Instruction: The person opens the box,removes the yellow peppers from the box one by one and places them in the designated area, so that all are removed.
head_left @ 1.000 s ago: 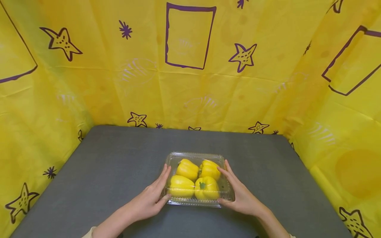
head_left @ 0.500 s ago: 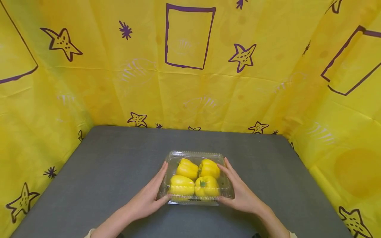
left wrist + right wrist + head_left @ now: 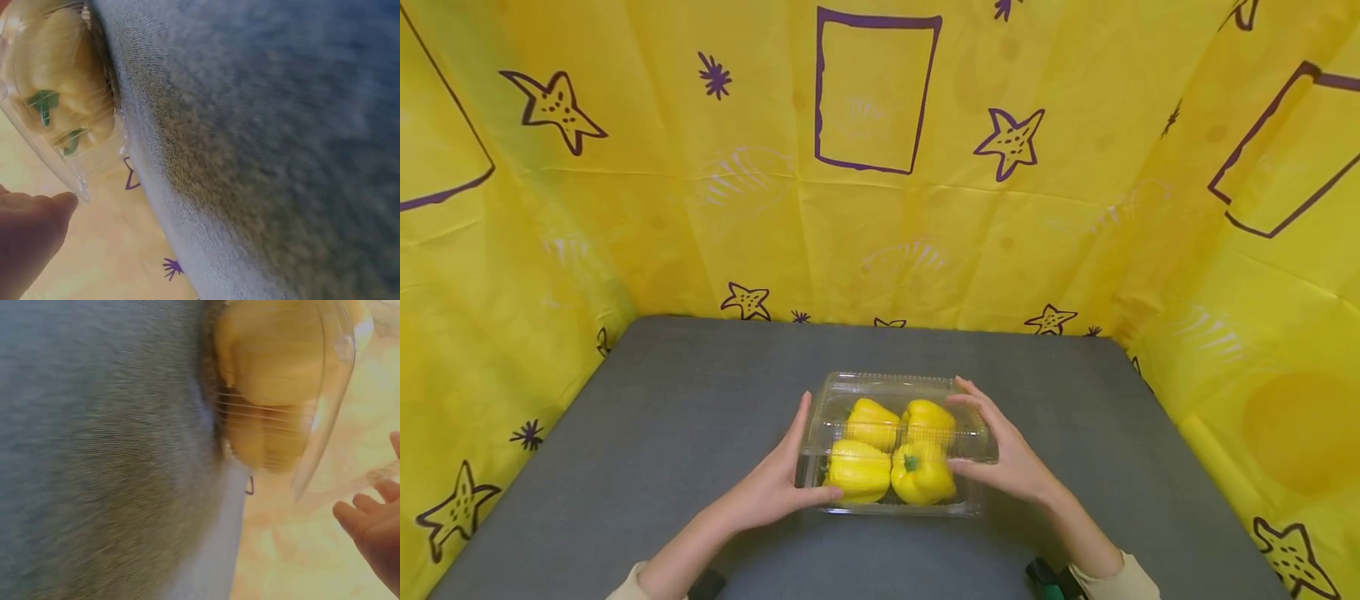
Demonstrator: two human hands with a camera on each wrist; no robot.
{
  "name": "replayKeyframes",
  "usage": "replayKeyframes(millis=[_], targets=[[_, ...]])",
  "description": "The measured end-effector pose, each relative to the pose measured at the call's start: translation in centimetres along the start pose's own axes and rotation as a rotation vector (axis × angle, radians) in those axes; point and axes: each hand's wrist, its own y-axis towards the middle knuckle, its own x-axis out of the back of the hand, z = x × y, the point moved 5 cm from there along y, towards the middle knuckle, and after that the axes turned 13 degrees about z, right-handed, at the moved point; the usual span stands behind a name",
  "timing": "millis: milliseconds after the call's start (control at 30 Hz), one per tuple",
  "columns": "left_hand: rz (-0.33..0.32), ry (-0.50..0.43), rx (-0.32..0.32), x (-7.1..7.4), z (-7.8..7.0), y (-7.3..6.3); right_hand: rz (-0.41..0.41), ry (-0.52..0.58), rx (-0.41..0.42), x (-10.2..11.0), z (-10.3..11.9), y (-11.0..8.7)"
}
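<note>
A clear plastic clamshell container point(image 3: 895, 508) with several yellow bell peppers point(image 3: 859, 471) stands on the table before me. Its lid point(image 3: 973, 442) is tilted up at the front, hinged along the far side. My right hand point(image 3: 1018, 462) grips the lid's right edge, thumb in front and fingers on top. At the left end, my left hand point(image 3: 775, 487) holds the container, thumb over the front rim and fingers stretched along the side. In the left wrist view, a left fingertip point(image 3: 65, 201) is right at the clear rim; green stems show through the plastic.
The grey table point(image 3: 700, 375) spreads around the container on every side. Yellow cloth point(image 3: 880, 217) printed with purple stars and frames hangs behind it and along both sides.
The lid's front edge has risen and swung back, uncovering the front peppers. My right hand has moved up with it. The left fingers have spread outward while its thumb stays at the front rim.
</note>
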Motion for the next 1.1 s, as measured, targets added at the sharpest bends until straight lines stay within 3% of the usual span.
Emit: replayKeyframes(millis=[367,500,633,833,1100], targets=[[0.107,-0.009,0.074,-0.2,0.7,1.2,-0.064,0.282,0.073,1.8,-0.4,2.8],[0.151,0.012,0.041,-0.2,0.6,1.6,-0.113,0.444,0.013,2.2,-1.1,3.8],[0.171,0.07,0.006,-0.2,0.6,2.0,-0.171,0.525,-0.039,2.8,-2.0,4.5],[0.18,0.215,-0.015,-0.2,0.5,2.5,-0.128,0.619,0.048,3.3,-3.2,6.3],[0.208,0.276,0.032,-0.2,0.3,2.7,-0.155,0.789,-0.076,3.4,-5.7,7.8]])
